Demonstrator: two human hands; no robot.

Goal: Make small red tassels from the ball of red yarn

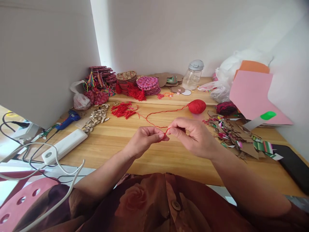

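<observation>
Red yarn (154, 125) runs in a loose curve over the wooden table from a red yarn ball (197, 106) to my hands. My left hand (147, 139) pinches the yarn between thumb and forefinger. Close against it, my right hand (190, 135) also grips the yarn, with a short taut stretch between the fingertips. Part of what lies within the fingers is hidden. Beyond my left hand lies a heap of red tassels (123, 110).
Seeds or shells (98, 116), a blue glue gun (69, 119) and a white power strip (64, 147) lie left. Stacked round woven pieces (148, 85) and a clear jar (193, 75) stand behind. Cardboard scraps (238, 133) and a black phone (293, 164) lie right.
</observation>
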